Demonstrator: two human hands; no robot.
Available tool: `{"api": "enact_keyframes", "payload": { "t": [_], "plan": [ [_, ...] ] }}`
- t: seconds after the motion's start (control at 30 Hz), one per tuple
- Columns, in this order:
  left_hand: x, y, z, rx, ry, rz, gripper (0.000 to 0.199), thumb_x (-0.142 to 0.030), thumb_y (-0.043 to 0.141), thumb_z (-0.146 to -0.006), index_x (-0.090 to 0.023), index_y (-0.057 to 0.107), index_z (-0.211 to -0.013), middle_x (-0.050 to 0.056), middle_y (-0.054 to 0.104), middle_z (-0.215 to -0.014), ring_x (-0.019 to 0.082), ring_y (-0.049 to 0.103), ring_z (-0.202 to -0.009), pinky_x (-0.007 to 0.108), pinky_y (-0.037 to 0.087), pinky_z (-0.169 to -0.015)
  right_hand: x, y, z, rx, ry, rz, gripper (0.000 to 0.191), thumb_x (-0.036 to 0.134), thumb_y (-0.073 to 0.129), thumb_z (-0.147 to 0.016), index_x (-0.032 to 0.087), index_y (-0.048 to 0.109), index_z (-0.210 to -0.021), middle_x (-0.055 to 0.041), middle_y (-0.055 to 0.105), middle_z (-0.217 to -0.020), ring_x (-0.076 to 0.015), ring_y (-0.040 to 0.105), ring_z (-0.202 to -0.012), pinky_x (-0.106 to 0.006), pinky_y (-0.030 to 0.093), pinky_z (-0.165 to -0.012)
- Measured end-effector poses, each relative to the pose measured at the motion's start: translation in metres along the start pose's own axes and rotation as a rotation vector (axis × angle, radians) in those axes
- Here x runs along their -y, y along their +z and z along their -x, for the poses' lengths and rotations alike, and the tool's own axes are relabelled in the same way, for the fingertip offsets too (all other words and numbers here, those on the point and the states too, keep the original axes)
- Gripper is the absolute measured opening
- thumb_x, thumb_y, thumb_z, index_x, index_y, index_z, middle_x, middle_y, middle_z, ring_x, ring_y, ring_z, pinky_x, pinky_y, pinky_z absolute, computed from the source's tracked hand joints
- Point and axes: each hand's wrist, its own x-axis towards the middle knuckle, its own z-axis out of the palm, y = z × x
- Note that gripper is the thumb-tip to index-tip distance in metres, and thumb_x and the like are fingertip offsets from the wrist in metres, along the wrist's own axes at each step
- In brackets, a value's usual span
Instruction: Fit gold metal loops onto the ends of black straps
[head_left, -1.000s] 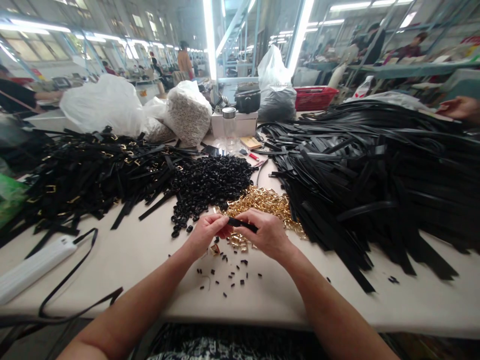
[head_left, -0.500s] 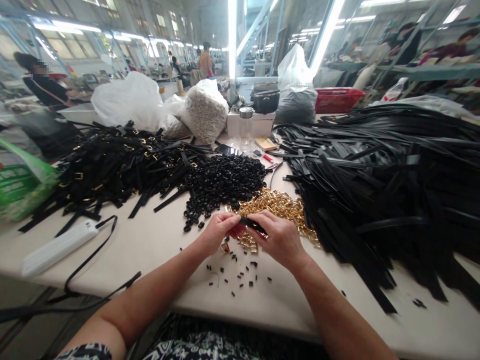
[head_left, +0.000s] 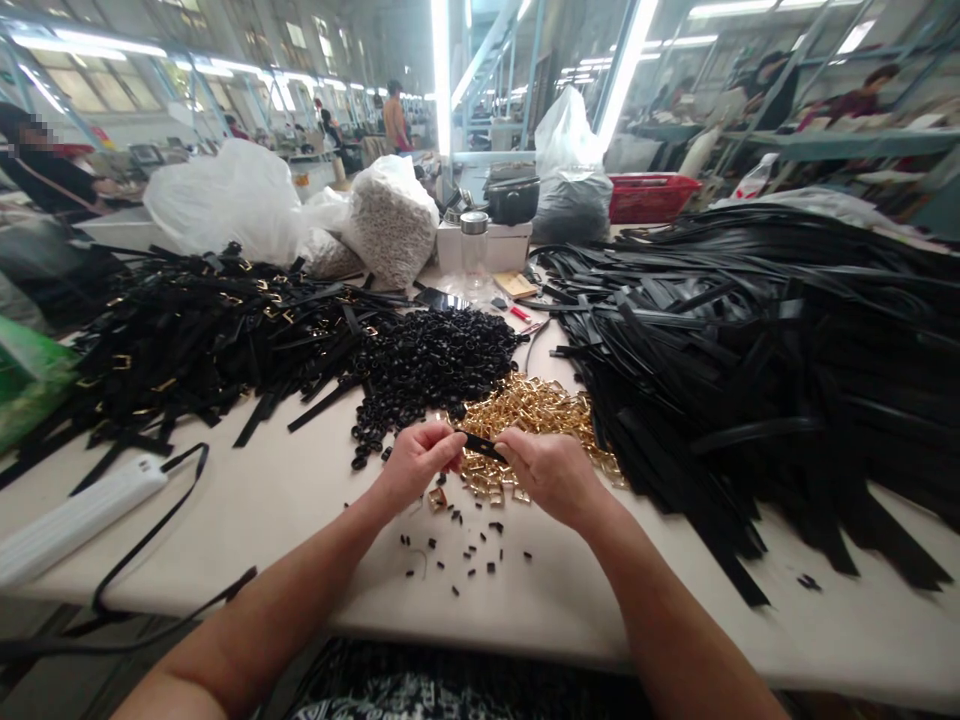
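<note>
Between my two hands a short black strap (head_left: 484, 446) is stretched, with a small slot or hole showing in its middle. My left hand (head_left: 421, 462) pinches one end, and my right hand (head_left: 546, 474) pinches the other. Just behind the strap lies a heap of gold buckles (head_left: 536, 408). Beyond it to the left is a pile of small black loops (head_left: 439, 355). A single gold buckle (head_left: 437, 498) rests below my left hand. Little black bits (head_left: 471, 552) are scattered on the table nearer to me.
Buckled black straps (head_left: 202, 345) are heaped at left, long black strips (head_left: 697, 380) at right. A white power strip (head_left: 82, 520) with a cable lies front left. Filled plastic bags (head_left: 394, 220), a glass jar (head_left: 474, 245) and a red basket (head_left: 651, 198) stand at the back.
My hands have drawn slightly apart, so more of the black strap shows between them, its slot now visible. The whole view has shifted, with things appearing further left.
</note>
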Motion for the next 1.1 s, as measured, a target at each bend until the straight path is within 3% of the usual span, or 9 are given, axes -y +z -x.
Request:
{"api": "enact_keyframes", "payload": {
  "t": [0.17, 0.4, 0.67, 0.77, 0.87, 1.0, 1.1],
  "plan": [
    [0.006, 0.002, 0.000, 0.060, -0.106, 0.093, 0.044, -0.053, 0.060, -0.082, -0.015, 0.062, -0.062, 0.003, 0.063, -0.057, 0.012, 0.057, -0.051, 0.022, 0.043, -0.050, 0.002, 0.002, -0.002, 0.079, 0.056, -0.193, 0.026, 0.031, 0.040, -0.100, 0.024, 0.064, -0.092, 0.0002, 0.069, -0.071, -0.0140, 0.060, -0.057, -0.025, 0.030, -0.053],
    [0.011, 0.002, -0.001, 0.080, -0.193, 0.229, 0.047, -0.057, 0.058, -0.081, -0.013, 0.065, -0.066, 0.006, 0.066, -0.061, 0.013, 0.060, -0.051, 0.022, 0.041, -0.047, 0.002, 0.001, -0.003, 0.086, 0.069, -0.310, 0.024, 0.028, 0.041, -0.099, 0.025, 0.065, -0.103, 0.0008, 0.073, -0.081, -0.0147, 0.066, -0.067, -0.024, 0.041, -0.060],
    [0.011, 0.002, -0.004, 0.044, -0.207, 0.191, 0.034, -0.048, 0.069, -0.076, -0.013, 0.065, -0.078, 0.001, 0.063, -0.060, 0.009, 0.056, -0.048, 0.021, 0.042, -0.048, 0.000, 0.002, -0.001, 0.021, 0.009, -0.165, 0.020, 0.036, 0.059, -0.091, 0.025, 0.066, -0.106, -0.0012, 0.074, -0.085, -0.0164, 0.067, -0.069, -0.025, 0.040, -0.060],
    [0.011, 0.004, -0.006, 0.013, -0.225, 0.291, 0.036, -0.043, 0.075, -0.071, -0.014, 0.068, -0.092, 0.000, 0.064, -0.063, 0.009, 0.058, -0.051, 0.021, 0.044, -0.051, -0.001, 0.002, -0.001, -0.018, -0.028, -0.050, 0.017, 0.032, 0.054, -0.094, 0.024, 0.069, -0.095, -0.0006, 0.072, -0.079, -0.0146, 0.065, -0.065, -0.024, 0.036, -0.058],
    [0.010, 0.005, -0.007, -0.005, -0.243, 0.386, 0.036, -0.043, 0.076, -0.070, -0.013, 0.067, -0.087, 0.003, 0.068, -0.070, 0.010, 0.061, -0.057, 0.022, 0.046, -0.055, -0.002, 0.002, -0.001, -0.073, -0.049, 0.013, 0.021, 0.029, 0.050, -0.096, 0.023, 0.069, -0.093, -0.0012, 0.071, -0.078, -0.0142, 0.064, -0.064, -0.025, 0.036, -0.057],
    [0.007, 0.008, -0.006, -0.008, -0.195, 0.326, 0.031, -0.041, 0.076, -0.070, -0.013, 0.065, -0.079, 0.003, 0.068, -0.072, 0.012, 0.063, -0.063, 0.024, 0.049, -0.062, -0.001, 0.004, -0.003, -0.135, -0.060, -0.081, 0.020, 0.034, 0.053, -0.095, 0.023, 0.067, -0.102, -0.0031, 0.072, -0.091, -0.0163, 0.066, -0.075, -0.025, 0.042, -0.064],
    [0.007, 0.011, -0.004, 0.031, -0.142, 0.264, 0.029, -0.039, 0.075, -0.069, -0.013, 0.065, -0.077, 0.002, 0.066, -0.069, 0.012, 0.061, -0.064, 0.025, 0.048, -0.063, 0.000, 0.009, -0.004, -0.098, -0.043, -0.233, 0.019, 0.037, 0.057, -0.093, 0.023, 0.067, -0.101, -0.0030, 0.071, -0.097, -0.0168, 0.067, -0.079, -0.026, 0.046, -0.070]
  ]
}}
